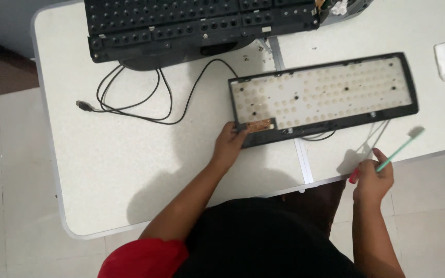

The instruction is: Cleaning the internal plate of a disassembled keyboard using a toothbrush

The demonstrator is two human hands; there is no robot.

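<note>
Black-framed, the opened keyboard base with its white dotted membrane sheet point(323, 92) is gripped at its corner by the left hand point(228, 145); a green plastic toothbrush point(400, 149) is clasped in the right hand point(373, 180), over the white surface point(130, 170).

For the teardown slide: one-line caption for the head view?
Left hand steadies opened keyboard base on white table; right hand holds green toothbrush.

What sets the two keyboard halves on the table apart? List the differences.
The keyboard base lies whole in view, its pale dotted membrane facing up; the key frame is all black, studded with round sockets and cut off by the picture's top edge. The left hand grips the base's corner; nothing touches the frame. Both are long black-edged plastic.
</note>
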